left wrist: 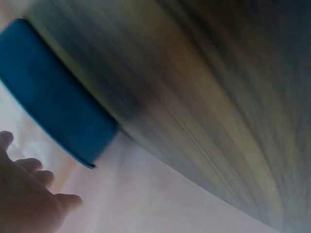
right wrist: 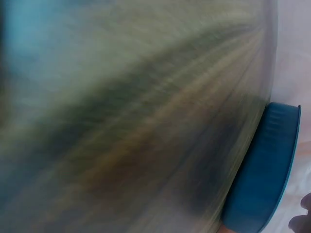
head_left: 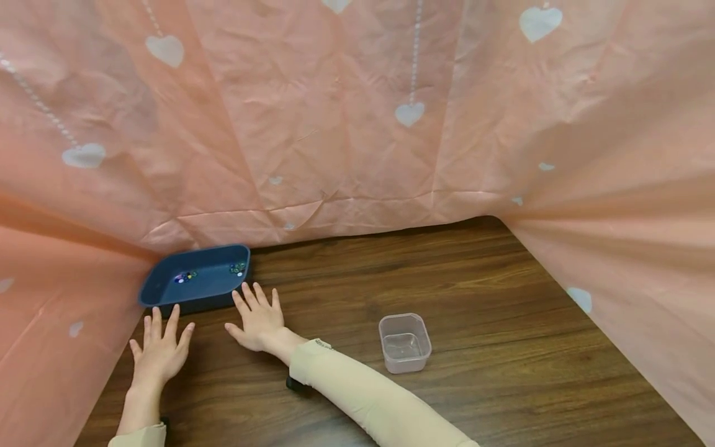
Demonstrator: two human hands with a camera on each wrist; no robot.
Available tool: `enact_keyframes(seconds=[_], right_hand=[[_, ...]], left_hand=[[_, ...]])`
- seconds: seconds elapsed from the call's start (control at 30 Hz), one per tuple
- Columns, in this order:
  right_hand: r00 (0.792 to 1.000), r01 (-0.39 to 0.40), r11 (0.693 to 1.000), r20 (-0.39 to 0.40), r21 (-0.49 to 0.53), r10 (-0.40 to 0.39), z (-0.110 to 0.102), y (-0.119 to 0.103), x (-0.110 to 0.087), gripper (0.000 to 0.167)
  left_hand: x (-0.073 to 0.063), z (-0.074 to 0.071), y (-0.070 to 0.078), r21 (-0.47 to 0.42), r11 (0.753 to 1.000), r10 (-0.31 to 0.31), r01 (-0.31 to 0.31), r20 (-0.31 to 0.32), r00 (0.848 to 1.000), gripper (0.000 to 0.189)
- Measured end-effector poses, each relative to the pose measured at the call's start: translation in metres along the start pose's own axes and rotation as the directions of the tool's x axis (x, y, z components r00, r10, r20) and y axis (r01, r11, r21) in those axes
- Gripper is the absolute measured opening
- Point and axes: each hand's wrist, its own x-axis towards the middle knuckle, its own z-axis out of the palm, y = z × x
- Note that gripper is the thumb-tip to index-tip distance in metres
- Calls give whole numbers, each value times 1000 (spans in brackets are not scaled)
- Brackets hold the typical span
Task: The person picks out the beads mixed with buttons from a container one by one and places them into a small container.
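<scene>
Head cam: L hand (head_left: 159,355) + R hand (head_left: 259,324) both spread, nothing held, just beside near side of blue tray (head_left: 212,280), far L of table (head_left: 503,347); contact can't tell. Two clusters of small shiny pcs (head_left: 185,277) inside. Clear box (head_left: 404,365) R of tray, apart. L wrist cam: tray side, L fingers apart, nearby. R wrist cam: blurry; tray lower R, fingertips at frame edge.

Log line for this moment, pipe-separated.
left hand: spread by tray | right hand: spread by tray | small pieces: in tray | clear box: on table
</scene>
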Motion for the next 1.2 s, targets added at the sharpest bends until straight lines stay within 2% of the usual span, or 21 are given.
enact_keyframes(seconds=[0.1,0.2,0.4,0.6,0.93,1.2], right_hand=[[1000,25,999,9,-29,-25,3,-5,13,68],[999,39,997,28,-62,-38,5,-7,24,68],[998,54,991,51,-126,-48,6,-10,40,68],[993,44,991,115,-126,-30,8,-15,51,69],[990,38,988,143,-147,-17,8,-18,54,68],[993,47,990,112,-133,-32,9,-18,50,69]], left_hand=[[8,-3,-15,18,999,38,-38,-34,999,73],[17,-5,-26,27,997,74,-72,-40,996,73],[33,-7,-37,43,994,99,-98,-23,995,71],[43,-3,-41,49,996,80,-80,5,997,71],[46,-1,-39,30,997,66,-66,11,998,70],[44,-3,-37,26,998,54,-54,18,998,71]])
